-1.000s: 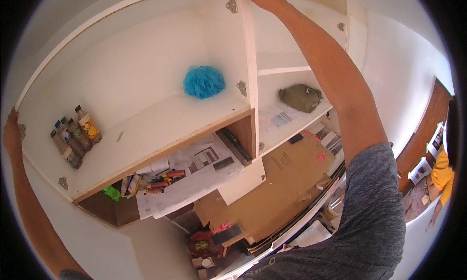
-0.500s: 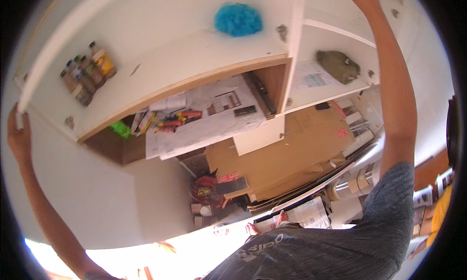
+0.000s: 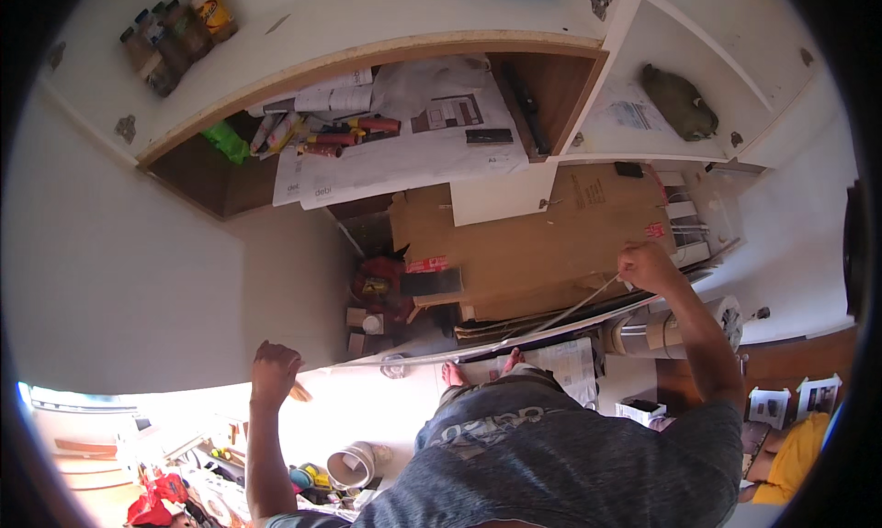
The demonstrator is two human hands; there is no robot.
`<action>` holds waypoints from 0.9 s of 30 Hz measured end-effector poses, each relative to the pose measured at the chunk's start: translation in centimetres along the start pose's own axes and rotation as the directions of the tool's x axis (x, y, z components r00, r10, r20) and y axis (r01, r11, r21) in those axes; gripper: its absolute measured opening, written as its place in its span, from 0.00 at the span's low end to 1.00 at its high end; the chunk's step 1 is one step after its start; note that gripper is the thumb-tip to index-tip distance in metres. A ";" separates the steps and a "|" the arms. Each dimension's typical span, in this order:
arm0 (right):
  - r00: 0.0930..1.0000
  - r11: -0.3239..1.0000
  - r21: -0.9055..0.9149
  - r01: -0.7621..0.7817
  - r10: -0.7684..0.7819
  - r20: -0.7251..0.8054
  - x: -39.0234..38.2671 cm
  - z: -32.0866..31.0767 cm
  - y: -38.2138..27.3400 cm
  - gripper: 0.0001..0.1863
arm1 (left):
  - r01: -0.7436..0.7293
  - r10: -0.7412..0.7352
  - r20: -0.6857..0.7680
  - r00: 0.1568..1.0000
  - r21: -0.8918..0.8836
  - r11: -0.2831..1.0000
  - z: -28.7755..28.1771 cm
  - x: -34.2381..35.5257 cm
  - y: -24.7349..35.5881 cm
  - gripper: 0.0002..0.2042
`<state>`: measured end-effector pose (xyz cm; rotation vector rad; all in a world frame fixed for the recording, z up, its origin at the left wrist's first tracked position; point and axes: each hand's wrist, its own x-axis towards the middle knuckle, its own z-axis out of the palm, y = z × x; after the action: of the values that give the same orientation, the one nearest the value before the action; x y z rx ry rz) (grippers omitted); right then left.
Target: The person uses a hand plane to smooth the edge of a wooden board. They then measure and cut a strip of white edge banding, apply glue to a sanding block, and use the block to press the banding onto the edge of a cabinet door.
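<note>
A long, thin whitish strip [image 3: 577,305] sags between my hands in front of the cabinet. My right hand [image 3: 648,267] is closed on one end of it, over the cardboard at the lower right. Toward my left hand [image 3: 276,367] the strip blends with the pale cabinet edge, so its far end is hard to make out. That hand is a closed fist beside the white side panel, at the lower left. Above, rolls, papers and red-and-yellow tools [image 3: 335,142] lie inside a wooden compartment [image 3: 413,43].
Several bottles [image 3: 175,37] stand on the upper shelf, and an olive cloth bundle [image 3: 680,101] sits to the right. Below lies a large cardboard sheet [image 3: 514,252]. A bucket [image 3: 351,466] is on the floor behind. A person in yellow [image 3: 799,459] is at the right edge.
Both my hands have come down from the upper cabinet, the left one also inward. The strip, earlier stretched high across the top left, now hangs low. My view has shifted downward.
</note>
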<state>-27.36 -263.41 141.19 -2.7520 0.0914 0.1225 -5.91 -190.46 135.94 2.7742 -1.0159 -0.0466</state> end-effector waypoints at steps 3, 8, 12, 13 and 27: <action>0.995 0.996 0.009 -0.089 0.089 0.036 -0.4 -0.6 1.4 0.06 | -0.007 0.008 -0.033 0.999 0.034 0.999 1.0 -0.6 -1.0 0.04; 0.993 0.997 -0.009 -0.072 0.071 -0.092 0.9 -1.7 4.4 0.05 | -0.023 0.029 -0.186 0.982 0.031 0.999 -1.6 1.4 2.9 0.04; 0.996 0.997 -0.031 -0.076 0.074 -0.048 -0.2 1.5 9.8 0.04 | -0.004 -0.004 -0.155 0.988 -0.054 0.999 1.3 3.7 7.4 0.05; 0.998 0.997 -0.063 -0.050 0.048 -0.031 -0.2 3.0 11.8 0.04 | -0.028 0.018 -0.139 0.990 -0.073 0.997 3.5 3.8 7.5 0.05; 0.957 0.946 0.159 -0.284 0.271 0.100 -3.0 9.9 22.8 0.07 | 0.339 -0.293 0.199 0.935 -0.259 0.904 10.1 5.1 15.3 0.05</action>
<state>-32.94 -280.57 123.85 -2.5437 0.4487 0.2825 -12.74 -206.85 129.05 2.6582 -0.5205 -0.4294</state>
